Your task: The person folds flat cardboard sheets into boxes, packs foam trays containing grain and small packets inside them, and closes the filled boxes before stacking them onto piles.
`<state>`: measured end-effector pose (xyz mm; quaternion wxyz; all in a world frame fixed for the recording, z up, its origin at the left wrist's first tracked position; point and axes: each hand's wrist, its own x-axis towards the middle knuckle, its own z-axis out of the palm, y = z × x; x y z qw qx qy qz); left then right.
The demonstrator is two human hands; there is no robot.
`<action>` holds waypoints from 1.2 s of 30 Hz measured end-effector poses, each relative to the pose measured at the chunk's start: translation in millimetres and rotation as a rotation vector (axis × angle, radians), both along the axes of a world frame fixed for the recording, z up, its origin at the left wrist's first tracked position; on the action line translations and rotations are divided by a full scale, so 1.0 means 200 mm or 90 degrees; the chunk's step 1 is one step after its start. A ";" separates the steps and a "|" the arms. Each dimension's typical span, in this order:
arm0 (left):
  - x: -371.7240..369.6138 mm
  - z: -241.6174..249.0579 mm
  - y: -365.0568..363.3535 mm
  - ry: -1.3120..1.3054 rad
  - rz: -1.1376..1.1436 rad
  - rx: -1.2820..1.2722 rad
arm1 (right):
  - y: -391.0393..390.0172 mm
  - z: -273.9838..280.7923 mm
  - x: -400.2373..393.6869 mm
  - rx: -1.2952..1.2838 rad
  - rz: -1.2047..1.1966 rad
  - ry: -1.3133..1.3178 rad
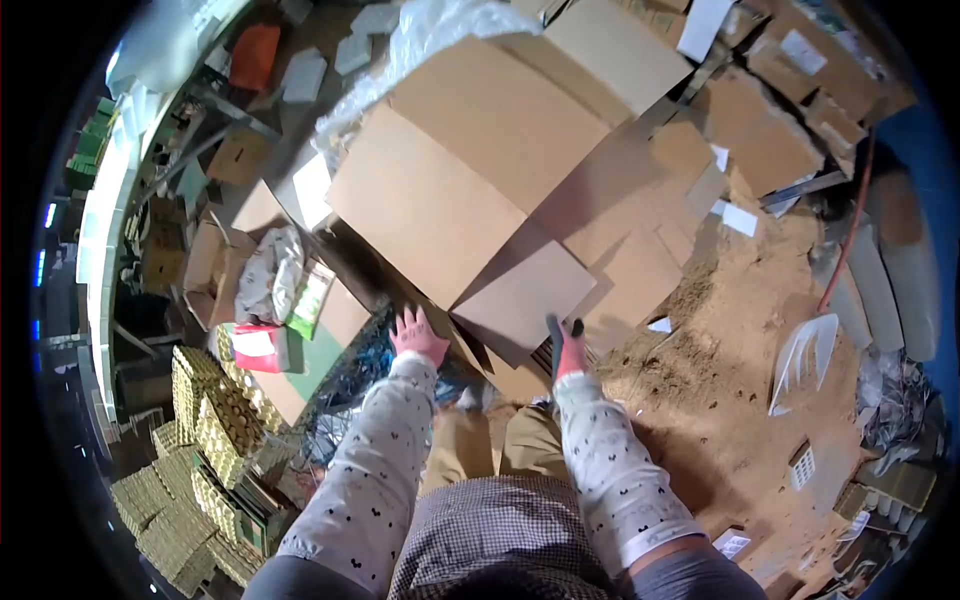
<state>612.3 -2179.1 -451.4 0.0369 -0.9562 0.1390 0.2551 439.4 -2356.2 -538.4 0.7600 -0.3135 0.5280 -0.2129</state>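
Person standing over a big open box (470,190) on a dirt floor (740,400), both hands reaching toward its near flaps.

The left hand (418,335), in a pink glove, is hovering with fingers spread wide and gripping nothing, just beside the box's near corner. The right hand (570,350), also pink-gloved, is closing around a dark tool (554,345) whose tip is pointing up at the lowest flap (525,300); whether the tool is touching the flap cannot be told. The box is lying ahead of the person's knees, flaps folded outward. Stacked egg trays (200,420) are sitting to the left, and a white scoop (805,360) is lying to the right.
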 end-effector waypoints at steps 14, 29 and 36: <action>-0.03 -0.05 0.30 0.255 -0.063 -0.187 | -0.28 -0.05 0.18 0.023 0.127 0.018; -0.47 -0.44 0.17 0.369 -0.335 0.158 | -0.23 0.37 -1.08 -0.039 -0.137 0.083; -0.81 -1.19 0.22 0.396 -0.288 0.278 | 0.18 0.28 -1.21 0.136 -0.180 0.181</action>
